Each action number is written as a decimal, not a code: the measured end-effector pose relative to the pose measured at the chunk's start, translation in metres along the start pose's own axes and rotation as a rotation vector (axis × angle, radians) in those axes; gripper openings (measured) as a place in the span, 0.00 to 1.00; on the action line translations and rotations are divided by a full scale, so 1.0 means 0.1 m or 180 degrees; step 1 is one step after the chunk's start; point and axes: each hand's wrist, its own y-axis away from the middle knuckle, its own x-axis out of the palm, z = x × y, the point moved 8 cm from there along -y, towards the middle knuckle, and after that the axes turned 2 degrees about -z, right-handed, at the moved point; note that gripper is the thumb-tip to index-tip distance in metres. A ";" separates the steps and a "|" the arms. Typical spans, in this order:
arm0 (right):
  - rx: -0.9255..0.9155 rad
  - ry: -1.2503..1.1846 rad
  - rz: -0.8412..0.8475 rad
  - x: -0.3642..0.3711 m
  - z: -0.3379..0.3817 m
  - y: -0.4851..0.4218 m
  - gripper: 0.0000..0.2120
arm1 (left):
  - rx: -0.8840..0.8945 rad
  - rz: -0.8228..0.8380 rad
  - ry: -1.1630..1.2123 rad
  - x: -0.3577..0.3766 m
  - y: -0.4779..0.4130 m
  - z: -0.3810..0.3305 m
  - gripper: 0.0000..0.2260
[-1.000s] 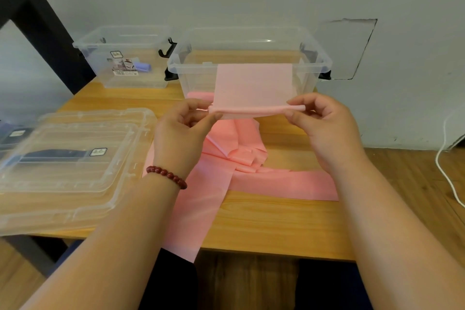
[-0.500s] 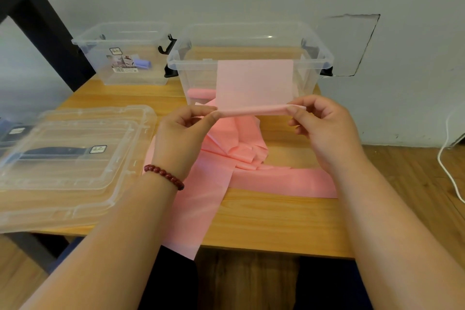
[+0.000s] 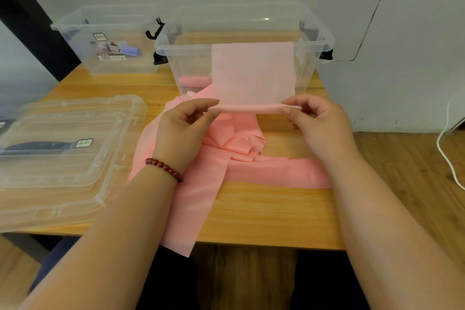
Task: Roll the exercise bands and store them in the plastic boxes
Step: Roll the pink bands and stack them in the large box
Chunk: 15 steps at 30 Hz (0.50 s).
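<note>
So that the roll is coming out tight and even, the left hand (image 3: 183,131) and the right hand (image 3: 319,123) are each pinching one end of the pink band (image 3: 251,75) with a closed grip, in the middle of the frame, in front of the clear box (image 3: 186,46).

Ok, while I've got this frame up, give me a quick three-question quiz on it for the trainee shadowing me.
1. True or false: only the left hand pinches the rolled edge of the pink band.
2. Fill in: the stored roll in the right box is coloured ___.
3. The purple roll lies in: A the left box; B the right box; C neither box.
Key: 1 false, the right hand pinches the other end; 2 pink; 3 A.
</note>
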 end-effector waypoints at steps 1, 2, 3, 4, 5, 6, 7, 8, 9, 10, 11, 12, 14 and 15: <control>-0.0017 0.0022 0.0003 0.01 -0.01 0.00 0.07 | 0.0050 -0.0041 -0.0028 0.00 0.01 0.00 0.05; -0.0030 0.0036 0.0000 0.03 -0.02 -0.01 0.07 | 0.0067 -0.0080 -0.0024 0.00 0.00 0.01 0.05; -0.0029 0.0033 -0.0010 0.03 -0.03 -0.01 0.07 | 0.0065 -0.0111 -0.0021 0.00 0.00 0.03 0.04; -0.0026 0.0008 -0.0022 0.03 -0.03 -0.01 0.07 | 0.0072 -0.0130 -0.0027 0.00 0.00 0.03 0.03; -0.0029 -0.0023 -0.0028 0.03 -0.03 0.00 0.07 | 0.0102 -0.0141 -0.0053 0.00 0.01 0.03 0.03; -0.0035 -0.0049 -0.0032 0.03 -0.03 0.00 0.07 | 0.0150 -0.0142 -0.0072 0.00 0.01 0.03 0.03; -0.0025 -0.0093 -0.0029 0.03 -0.03 0.00 0.07 | 0.0197 -0.0138 -0.0079 0.00 0.02 0.02 0.03; 0.0001 -0.0156 -0.0022 0.04 -0.04 0.01 0.08 | 0.0199 -0.0132 -0.0067 0.00 0.03 0.03 0.03; 0.0031 -0.0222 -0.0010 0.05 -0.04 0.02 0.08 | 0.0153 -0.0135 -0.0047 0.00 0.04 0.03 0.03; 0.0044 -0.0248 -0.0007 0.06 -0.05 0.02 0.09 | 0.0096 -0.0146 -0.0002 0.01 0.04 0.04 0.04; 0.0050 -0.0243 -0.0009 0.07 -0.06 0.02 0.09 | 0.0056 -0.0164 0.0051 0.01 0.05 0.05 0.05; 0.0053 -0.0222 -0.0018 0.07 -0.06 0.02 0.09 | 0.0035 -0.0183 0.0102 0.01 0.05 0.05 0.06; 0.0092 -0.0226 -0.0017 0.07 -0.08 0.03 0.07 | 0.0040 -0.0207 0.0123 0.02 0.06 0.03 0.05; 0.0116 -0.0242 -0.0008 0.07 -0.08 0.04 0.07 | 0.0049 -0.0199 0.0116 0.02 0.06 0.02 0.05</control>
